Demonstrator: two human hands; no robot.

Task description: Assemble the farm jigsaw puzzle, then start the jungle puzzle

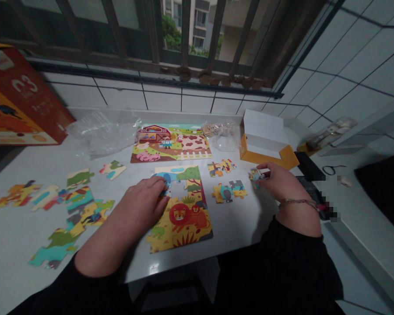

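Observation:
A jigsaw puzzle with lions (187, 218) lies on the white counter, with a gap in its upper middle where the counter shows. My left hand (147, 197) rests at its left edge, fingers bent and thumb close to the forefinger, around a blue elephant piece (167, 180) partly hidden by the fingers. To the right, my right hand (274, 177) pinches a small jigsaw piece (256, 176) just by the counter surface. Between the puzzle and that hand lie loose grey-and-yellow jigsaw pieces (228, 191) and a yellow pair (220, 167).
Several loose pieces (82, 203) are spread on the left. Behind stand a finished-looking farm puzzle (170, 144), clear plastic bags (105, 133), an opened orange-and-white box (265, 153) and a large red box (26, 96). A dark device (310, 188) lies right of my right hand.

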